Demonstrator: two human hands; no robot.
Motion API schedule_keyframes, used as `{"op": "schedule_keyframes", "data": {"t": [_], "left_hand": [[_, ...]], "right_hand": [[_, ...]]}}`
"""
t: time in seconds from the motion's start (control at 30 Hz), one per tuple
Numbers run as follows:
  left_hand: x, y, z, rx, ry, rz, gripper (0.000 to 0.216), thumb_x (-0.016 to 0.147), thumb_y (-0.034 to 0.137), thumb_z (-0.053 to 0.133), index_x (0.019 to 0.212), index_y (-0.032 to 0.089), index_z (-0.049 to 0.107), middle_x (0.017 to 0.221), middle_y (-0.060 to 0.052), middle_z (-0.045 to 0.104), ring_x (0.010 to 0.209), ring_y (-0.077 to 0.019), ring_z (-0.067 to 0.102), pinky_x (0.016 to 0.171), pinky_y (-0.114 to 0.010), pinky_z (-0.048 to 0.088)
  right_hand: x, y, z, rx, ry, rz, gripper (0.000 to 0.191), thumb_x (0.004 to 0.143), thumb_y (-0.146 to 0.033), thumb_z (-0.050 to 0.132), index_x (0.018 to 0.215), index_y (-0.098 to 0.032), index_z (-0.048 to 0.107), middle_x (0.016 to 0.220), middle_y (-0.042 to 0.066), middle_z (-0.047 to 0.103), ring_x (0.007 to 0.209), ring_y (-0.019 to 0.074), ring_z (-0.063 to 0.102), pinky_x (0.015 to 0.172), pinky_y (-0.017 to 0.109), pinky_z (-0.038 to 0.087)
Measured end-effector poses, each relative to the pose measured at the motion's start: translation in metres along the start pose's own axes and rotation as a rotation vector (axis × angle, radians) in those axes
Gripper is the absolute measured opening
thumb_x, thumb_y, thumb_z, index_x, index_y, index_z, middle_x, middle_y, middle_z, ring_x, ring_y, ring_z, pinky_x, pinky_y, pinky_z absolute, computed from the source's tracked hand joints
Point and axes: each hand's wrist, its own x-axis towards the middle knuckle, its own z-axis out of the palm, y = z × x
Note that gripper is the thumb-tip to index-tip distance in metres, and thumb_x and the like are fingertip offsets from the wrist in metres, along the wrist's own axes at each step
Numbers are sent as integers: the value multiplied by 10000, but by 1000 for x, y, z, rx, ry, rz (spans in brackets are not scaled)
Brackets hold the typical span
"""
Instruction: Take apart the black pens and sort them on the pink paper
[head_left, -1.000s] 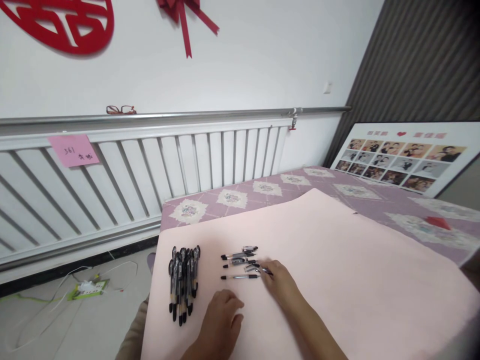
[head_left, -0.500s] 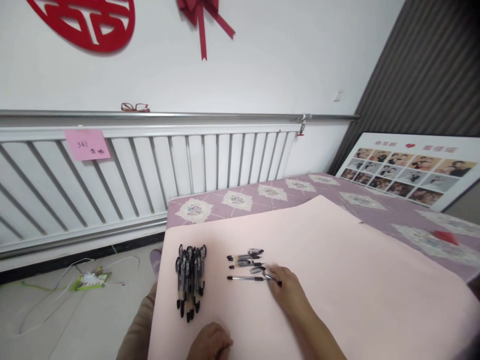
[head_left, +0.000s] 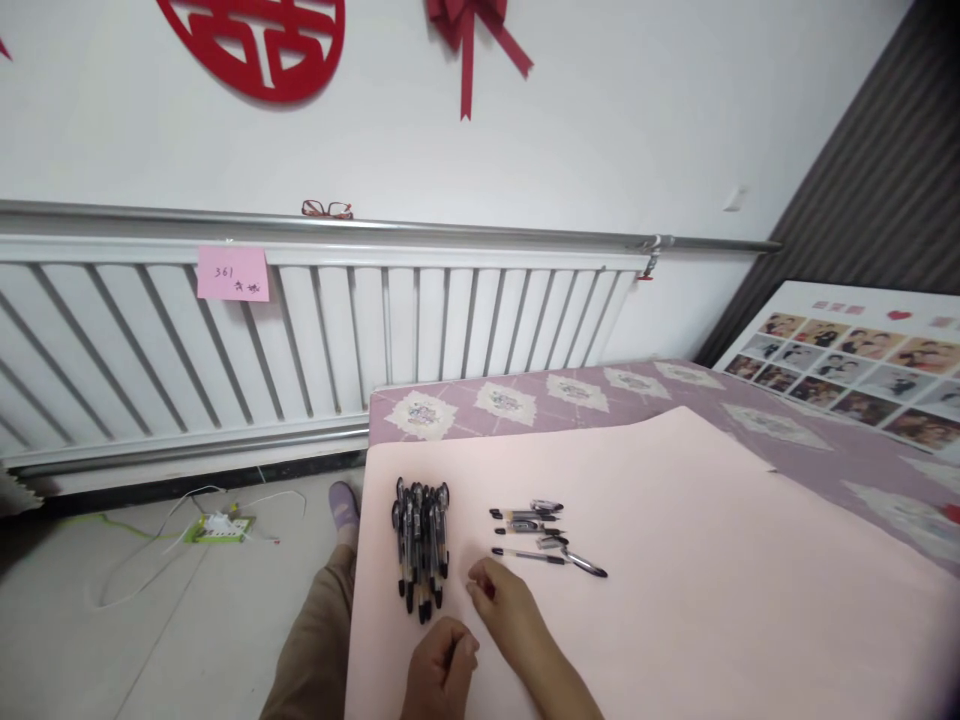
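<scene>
Beside the bundle of black-capped gel pens (head_left: 421, 545) at the left of the pink sheet (head_left: 675, 580), my left hand (head_left: 442, 665) rests with its fingers curled in. I see nothing in it. My right hand (head_left: 506, 605) hovers between the bundle and the loose pens, fingers partly bent, thumb and forefinger a little apart and empty. Above it lies an uncapped pen (head_left: 529, 556), with a clear and black pen cap (head_left: 585, 565) slanting off near its tip. Further up, several other pens and loose caps (head_left: 529, 520) lie in short rows.
The sheet covers a purple patterned bed surface (head_left: 510, 400). Behind stands a white radiator (head_left: 420, 330) with a pink note (head_left: 232, 273); glasses (head_left: 327, 209) sit on the pipe. A photo board (head_left: 862, 360) leans at right. A power strip (head_left: 217, 527) and cables lie on the floor.
My right hand has let go of the pen cap, which now lies by the uncapped pen, and has moved left toward the bundle. My head view has shifted to the left.
</scene>
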Motion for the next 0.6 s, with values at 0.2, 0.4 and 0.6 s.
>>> {"op": "schedule_keyframes", "data": {"t": [0.2,0.4,0.6], "left_hand": [[5,5,-3,-266,69,-121,446,778,589,354,580,196,421,461,72,331,420,-81,290,431,-220,240],[9,3,-2,-362,106,-118,493,739,650,354,540,202,403,427,77,321,380,-68,253,388,-216,187],[11,-1,0,-389,110,-128,480,731,643,386,537,204,397,425,80,314,375,-62,240,377,-214,169]], "right_hand": [[15,-22,26,21,-56,74,133,704,-235,508,835,-218,493,572,-57,547,550,120,538,531,205,370],[24,-26,38,9,-50,134,213,638,-203,565,831,-220,477,587,-63,539,554,117,527,516,203,334],[28,-19,43,31,-35,152,245,616,-158,558,838,-221,477,572,-65,540,557,124,537,529,208,340]]}}
